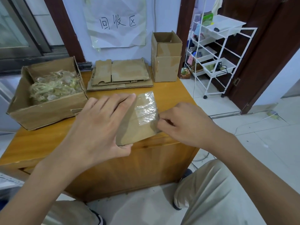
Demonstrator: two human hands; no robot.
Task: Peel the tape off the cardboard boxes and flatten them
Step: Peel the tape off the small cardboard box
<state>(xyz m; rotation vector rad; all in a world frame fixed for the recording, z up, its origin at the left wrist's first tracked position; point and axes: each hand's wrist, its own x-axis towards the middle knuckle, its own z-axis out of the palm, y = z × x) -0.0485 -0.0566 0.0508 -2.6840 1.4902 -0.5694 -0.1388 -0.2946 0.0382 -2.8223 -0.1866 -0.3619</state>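
A small brown cardboard box point(138, 127) sits at the front of the wooden table point(40, 143), its top covered by wrinkled clear tape point(146, 109). My left hand point(100, 124) grips the box's left side, fingers over the top and thumb under the near edge. My right hand point(183, 122) is at the box's right edge, thumb and forefinger pinched together on the tape's edge. A stack of flattened cardboard point(120, 73) lies at the back of the table. An upright open box point(166, 57) with tape patches stands at the back right.
A large open carton point(47, 109) full of crumpled used tape sits on the table's left. A paper sign point(116, 21) hangs on the wall behind. A white wire shelving cart point(217, 52) stands on the tiled floor to the right. My knees are below the table front.
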